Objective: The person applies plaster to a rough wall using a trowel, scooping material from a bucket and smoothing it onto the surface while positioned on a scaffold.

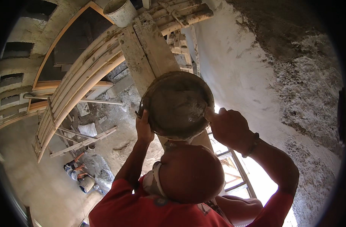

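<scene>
Round basin (173,136) holding wet mortar (171,106), facing up; left hand (144,129) gripping its side; right hand (230,126) curling, grasp unclear

Worn: red shirt (120,212), short-sleeved; left sleeve (122,189) and right sleeve (280,203) both leave the forearms bare. Dark rounded emblem (160,202) near the neckline; pale angular print (204,208) farther right. Pale curved strap (156,178) against rounded head (192,174), light patterned cloth (147,185) beside it. Narrow dark wristband (251,145) behind right hand (227,126). Left hand (144,128) bare.
</scene>
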Action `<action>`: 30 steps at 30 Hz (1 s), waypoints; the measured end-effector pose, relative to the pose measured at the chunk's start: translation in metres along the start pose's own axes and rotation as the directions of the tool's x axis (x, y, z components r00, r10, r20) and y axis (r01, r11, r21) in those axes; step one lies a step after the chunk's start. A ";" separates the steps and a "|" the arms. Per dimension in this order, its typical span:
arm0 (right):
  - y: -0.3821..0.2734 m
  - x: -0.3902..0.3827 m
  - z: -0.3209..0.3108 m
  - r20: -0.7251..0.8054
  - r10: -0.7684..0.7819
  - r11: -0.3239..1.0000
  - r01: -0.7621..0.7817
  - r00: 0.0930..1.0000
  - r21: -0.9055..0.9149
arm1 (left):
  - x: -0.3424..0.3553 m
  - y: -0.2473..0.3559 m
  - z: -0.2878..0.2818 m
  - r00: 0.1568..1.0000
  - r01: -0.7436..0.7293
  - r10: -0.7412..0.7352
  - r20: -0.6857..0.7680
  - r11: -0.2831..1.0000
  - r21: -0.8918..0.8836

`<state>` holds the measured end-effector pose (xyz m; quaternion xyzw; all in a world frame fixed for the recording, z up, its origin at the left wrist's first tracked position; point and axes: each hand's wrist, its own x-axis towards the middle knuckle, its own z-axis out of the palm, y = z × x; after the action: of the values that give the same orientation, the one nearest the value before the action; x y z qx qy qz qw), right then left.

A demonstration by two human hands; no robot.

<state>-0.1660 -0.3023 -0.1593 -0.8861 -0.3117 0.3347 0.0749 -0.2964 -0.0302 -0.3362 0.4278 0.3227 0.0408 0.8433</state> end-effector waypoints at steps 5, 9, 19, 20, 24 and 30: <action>0.001 0.010 0.070 -0.252 -0.258 0.920 0.157 0.933 -0.359 | -0.003 0.004 0.018 1.000 0.003 -0.003 0.009 0.998 -0.055; -0.014 0.029 0.014 -0.066 -0.285 0.912 0.249 0.956 -0.325 | -0.001 0.005 -0.007 0.999 -0.038 0.038 0.007 0.998 0.048; -0.023 0.037 0.017 0.081 -0.255 0.882 0.265 0.964 -0.390 | 0.002 -0.007 -0.028 0.892 -0.438 0.300 0.337 0.755 0.488; -0.035 0.024 -0.002 0.017 -0.284 0.863 0.263 0.959 -0.431 | 0.004 -0.008 -0.031 0.871 -0.483 0.334 0.359 0.716 0.504; -0.026 0.015 0.043 -0.214 -0.471 0.749 0.259 0.856 -0.610 | 0.006 0.000 -0.024 0.806 -0.592 0.381 0.453 0.499 0.633; -0.042 0.009 -0.003 0.000 -0.380 0.751 0.309 0.925 -0.583 | -0.016 0.015 -0.019 0.789 -0.609 0.369 0.491 0.369 0.702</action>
<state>-0.1798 -0.2637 -0.1476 -0.8124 -0.5507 0.1525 -0.1160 -0.3167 -0.0130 -0.3254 0.8523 0.0489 0.0783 0.5149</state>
